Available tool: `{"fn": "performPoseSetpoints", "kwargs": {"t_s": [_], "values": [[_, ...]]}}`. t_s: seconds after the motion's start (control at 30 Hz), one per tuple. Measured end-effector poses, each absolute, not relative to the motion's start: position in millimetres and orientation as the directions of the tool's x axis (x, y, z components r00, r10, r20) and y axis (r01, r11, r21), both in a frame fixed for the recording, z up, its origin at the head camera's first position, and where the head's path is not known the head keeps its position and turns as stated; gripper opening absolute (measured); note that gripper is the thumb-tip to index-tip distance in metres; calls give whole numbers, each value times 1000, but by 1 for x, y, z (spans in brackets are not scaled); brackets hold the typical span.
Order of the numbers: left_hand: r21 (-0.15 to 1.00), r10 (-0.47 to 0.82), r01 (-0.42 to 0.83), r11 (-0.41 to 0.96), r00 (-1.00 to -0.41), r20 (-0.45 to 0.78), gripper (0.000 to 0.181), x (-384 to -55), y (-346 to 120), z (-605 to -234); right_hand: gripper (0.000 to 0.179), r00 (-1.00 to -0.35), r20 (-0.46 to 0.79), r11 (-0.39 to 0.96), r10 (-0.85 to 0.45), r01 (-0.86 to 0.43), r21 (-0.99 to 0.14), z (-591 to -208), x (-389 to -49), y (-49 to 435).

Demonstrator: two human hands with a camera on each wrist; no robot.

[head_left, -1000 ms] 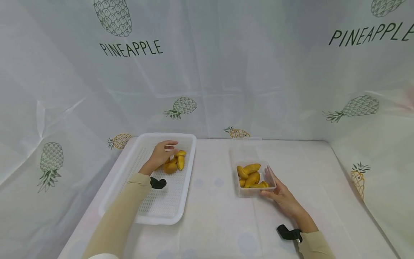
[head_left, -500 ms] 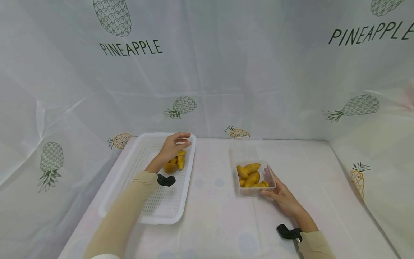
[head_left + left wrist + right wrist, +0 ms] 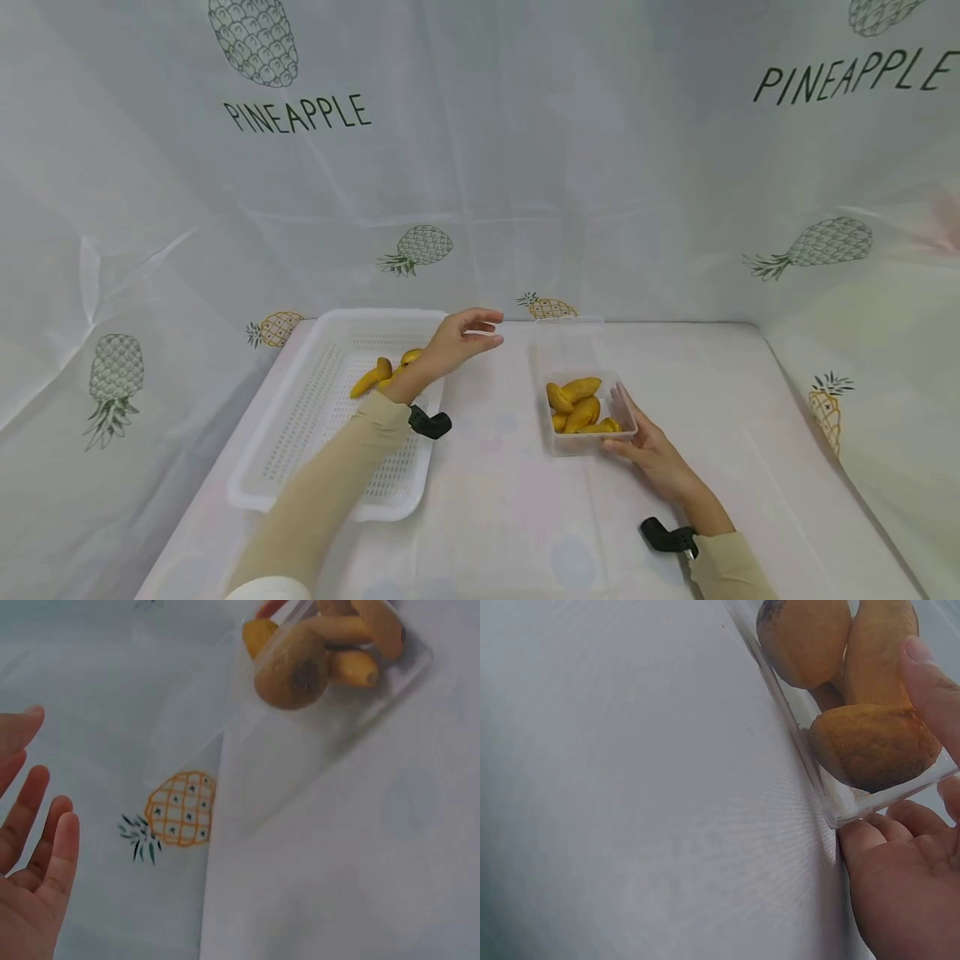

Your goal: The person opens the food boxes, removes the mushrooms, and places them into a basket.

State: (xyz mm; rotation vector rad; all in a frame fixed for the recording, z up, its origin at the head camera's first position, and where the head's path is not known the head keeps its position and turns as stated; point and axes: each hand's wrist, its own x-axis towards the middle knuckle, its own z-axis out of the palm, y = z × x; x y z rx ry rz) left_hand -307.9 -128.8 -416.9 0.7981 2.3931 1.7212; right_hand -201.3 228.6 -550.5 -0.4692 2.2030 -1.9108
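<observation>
Box (image 3: 574, 446) gripped by right hand (image 3: 660, 463), left hand (image 3: 453, 343) crossed right edge of basket (image 3: 300, 429), fingers parted, boxed fruits (image 3: 582, 413) numbered five-plus.

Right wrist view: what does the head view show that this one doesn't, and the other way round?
Only the head view shows the left hand, fingers apart and holding nothing, the white basket with yellow fruit in the basket, and the pineapple prints on the backdrop.

Only the right wrist view shows the dark patches on the boxed fruit; the head view is too coarse for them.

Both show the right hand holding the clear box at a corner, with fruit inside.
</observation>
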Motion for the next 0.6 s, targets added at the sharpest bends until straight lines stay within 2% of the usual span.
{"fn": "performPoseSetpoints", "kwargs": {"t_s": [0.17, 0.6], "values": [[893, 549, 382, 237, -811, 201, 40, -304, -99, -423, 95, -934, 68, 136, -349, -123, -983, -551, -202, 230], [845, 764, 460, 272, -637, 101, 36, -285, -34, -438, 93, -942, 51, 159, -331, -109, -981, -551, -201, 229]]}}
